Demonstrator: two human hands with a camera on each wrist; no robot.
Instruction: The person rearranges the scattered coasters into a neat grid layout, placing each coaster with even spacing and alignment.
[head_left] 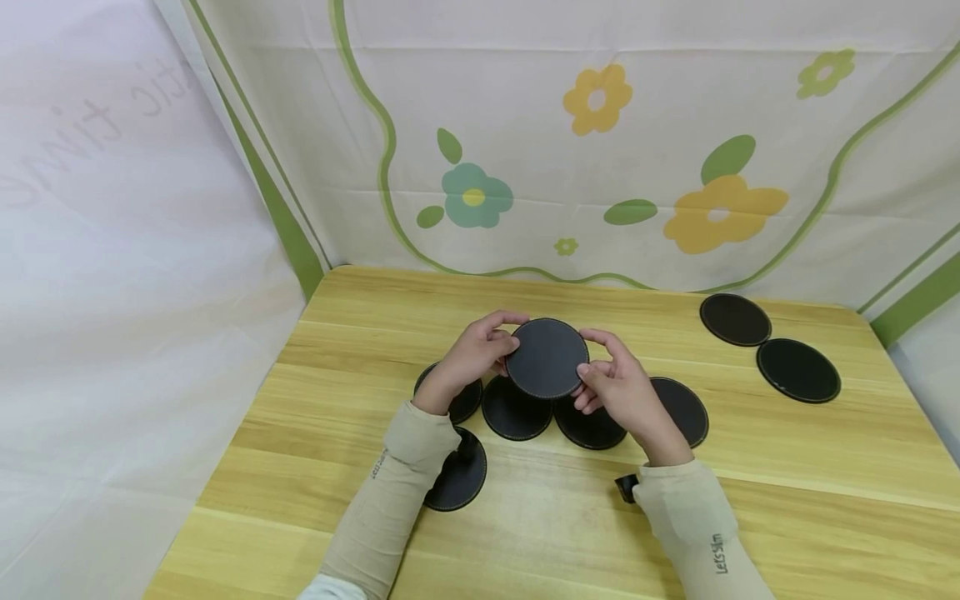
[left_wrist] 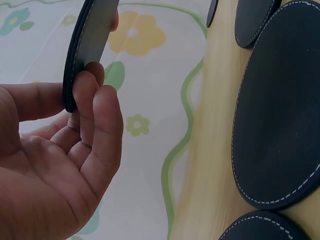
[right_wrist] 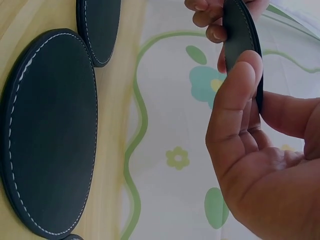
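Observation:
A round black coaster (head_left: 547, 358) with stitching along its rim is held up over the table by both hands. My left hand (head_left: 468, 358) pinches its left edge between thumb and fingers. On the opposite edge, my right hand (head_left: 618, 383) has the same kind of pinch. In the left wrist view the raised coaster (left_wrist: 92, 45) appears nearly edge-on, thumb on one face and fingertips on the other. Beneath the hands, several like coasters lie in a row, among them one at the middle left (head_left: 517, 412) and one at the middle right (head_left: 590, 427).
Another coaster (head_left: 457, 475) lies by the left forearm, and one (head_left: 682, 412) by the right wrist. Two more, a brownish one (head_left: 735, 320) and a black one (head_left: 798, 371), sit at the far right of the wooden table (head_left: 787, 458). A flower-patterned cloth (head_left: 540, 233) hangs behind.

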